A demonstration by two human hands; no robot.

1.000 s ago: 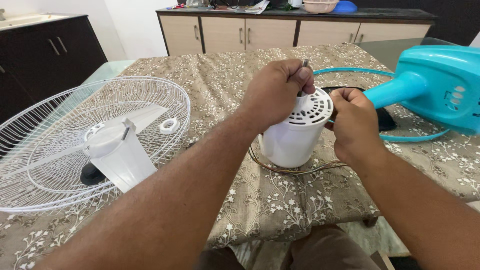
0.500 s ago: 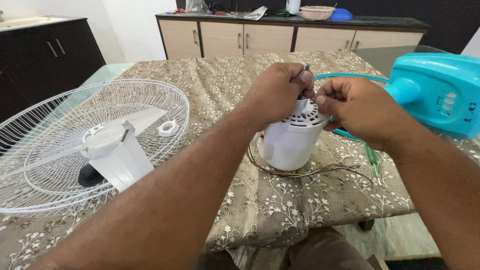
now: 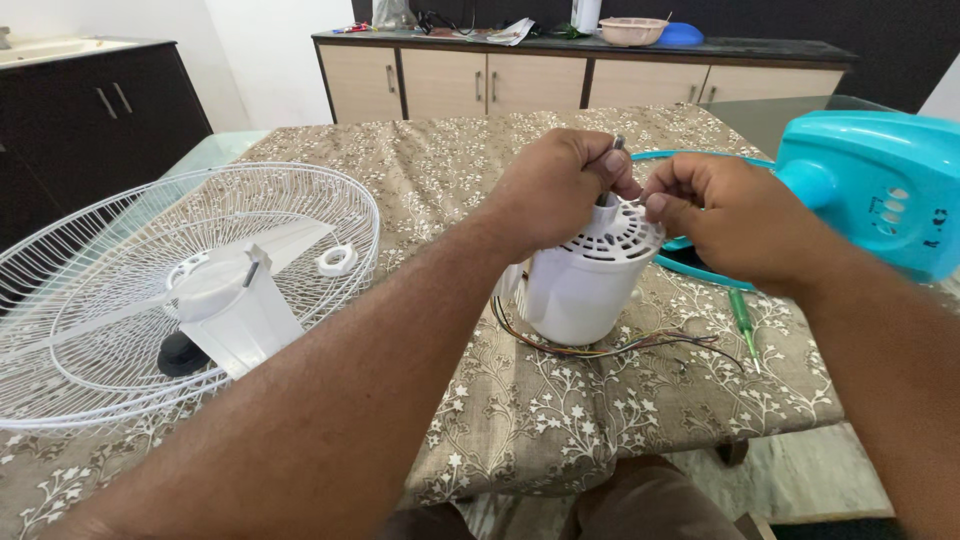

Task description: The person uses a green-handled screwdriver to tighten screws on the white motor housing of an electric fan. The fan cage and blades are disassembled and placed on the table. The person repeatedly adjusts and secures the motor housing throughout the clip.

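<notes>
On the cloth-covered surface (image 3: 560, 420) sits the white fan motor housing (image 3: 585, 285), left hand (image 3: 555, 190) gripping its metal shaft (image 3: 610, 165) tight, right hand (image 3: 725, 215) pinching at the top rim.

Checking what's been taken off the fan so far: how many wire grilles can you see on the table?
1. The white wire grille lies flat on the table's left side, holding the white blade part and a small white ring. A second could be hidden beyond the frame.
</notes>
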